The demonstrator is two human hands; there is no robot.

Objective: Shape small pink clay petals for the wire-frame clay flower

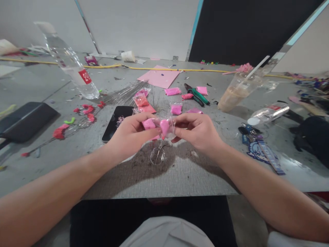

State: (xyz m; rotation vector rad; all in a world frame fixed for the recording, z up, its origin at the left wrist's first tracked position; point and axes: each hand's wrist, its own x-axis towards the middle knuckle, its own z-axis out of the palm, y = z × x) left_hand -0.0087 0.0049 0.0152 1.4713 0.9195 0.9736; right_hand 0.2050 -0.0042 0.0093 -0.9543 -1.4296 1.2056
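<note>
In front of me, above the grey table (167, 181), both hands hold a small clear bag of pink clay (165, 126). My left hand (133, 132) is closed on its left side, thumb pressed along the front, with more pink material showing beside the fingers. My right hand (197, 132) pinches the bag's right side. Just below them lies a loop of thin wire (157, 156). Beyond the hands are pink packets (176, 109) and an orange-red packet (141, 100). A dark phone (117, 121) lies by my left hand, partly covered by it.
A tall water bottle (74, 72) stands at the left near wires with red pieces (88, 109). Green-handled pliers (197, 94) and a pink sheet (161, 77) lie farther back. To the right are an iced drink cup (232, 94), a lying bottle (269, 112) and keychains (262, 152).
</note>
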